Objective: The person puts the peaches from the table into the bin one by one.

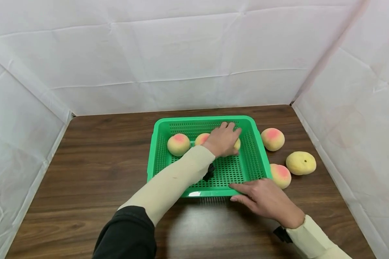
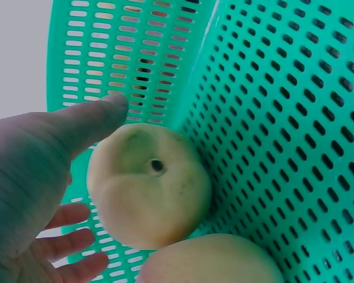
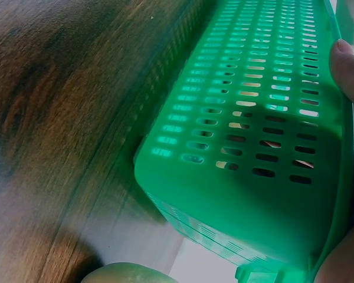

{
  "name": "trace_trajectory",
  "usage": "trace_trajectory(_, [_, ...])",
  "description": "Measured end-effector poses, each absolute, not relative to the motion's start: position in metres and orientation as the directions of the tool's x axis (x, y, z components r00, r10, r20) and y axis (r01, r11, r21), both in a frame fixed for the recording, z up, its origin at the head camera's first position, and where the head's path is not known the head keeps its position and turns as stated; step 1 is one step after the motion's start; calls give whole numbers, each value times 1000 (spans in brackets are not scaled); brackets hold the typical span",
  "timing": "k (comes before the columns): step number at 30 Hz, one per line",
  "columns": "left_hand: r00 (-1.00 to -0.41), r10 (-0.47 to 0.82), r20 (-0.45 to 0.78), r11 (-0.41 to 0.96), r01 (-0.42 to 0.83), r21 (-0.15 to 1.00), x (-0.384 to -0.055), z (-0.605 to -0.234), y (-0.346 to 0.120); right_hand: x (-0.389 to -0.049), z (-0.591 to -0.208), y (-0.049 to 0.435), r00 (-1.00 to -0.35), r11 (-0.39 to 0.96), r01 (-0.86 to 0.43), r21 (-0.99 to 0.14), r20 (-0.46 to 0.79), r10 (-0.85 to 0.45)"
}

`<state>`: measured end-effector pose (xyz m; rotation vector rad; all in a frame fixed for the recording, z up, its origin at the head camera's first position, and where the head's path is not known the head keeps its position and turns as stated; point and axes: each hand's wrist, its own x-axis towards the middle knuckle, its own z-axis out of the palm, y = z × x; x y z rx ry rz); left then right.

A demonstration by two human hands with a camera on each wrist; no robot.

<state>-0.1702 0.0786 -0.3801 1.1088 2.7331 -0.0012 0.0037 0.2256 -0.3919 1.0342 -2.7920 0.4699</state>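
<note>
A green perforated basket (image 1: 194,193) stands on the table with three peaches inside: a left peach (image 1: 178,145), a middle peach (image 1: 201,138), and a right peach (image 1: 237,144) partly hidden by my left hand (image 1: 223,139). In the left wrist view, the thumb reaches over the nearest peach (image 2: 150,188), and the other fingers lie loosely bent beside it with a gap. Another peach (image 2: 212,262) shows below. My right hand (image 1: 265,198) grips the basket's near right corner, thumb outside and fingers over the rim (image 3: 342,177).
Right of the basket, three more peaches lie on the wooden table (image 1: 94,162): one at the back (image 1: 272,139), one stem-end up (image 1: 300,163), and one against the basket's side (image 1: 280,176). White sheeting (image 1: 181,54) walls the table's back and sides.
</note>
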Motion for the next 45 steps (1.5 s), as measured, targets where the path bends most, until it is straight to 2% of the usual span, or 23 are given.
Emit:
trace_trajectory(13, [-703, 694, -156, 717, 695, 58, -160, -357, 66, -3, -392, 228, -759, 722, -651, -234, 206, -618])
trace_trajectory(19, [-718, 680, -147, 733, 672, 105, -144, -344, 39, -7, -391, 227, -755, 717, -655, -239, 190, -627])
trace_trajectory(27, [-742, 656, -140, 754, 654, 66, -129, -337, 6, -8, -390, 232, -762, 730, -648, -219, 192, -618])
trace_trajectory(34, [-751, 646, -132, 763, 637, 109, -116, -333, -16, -9, -390, 235, -770, 738, -637, -220, 195, -607])
trace_trajectory(45, [-758, 651, -44, 757, 644, 114, -79, -335, -65, -7, -390, 236, -775, 741, -632, -228, 196, -600])
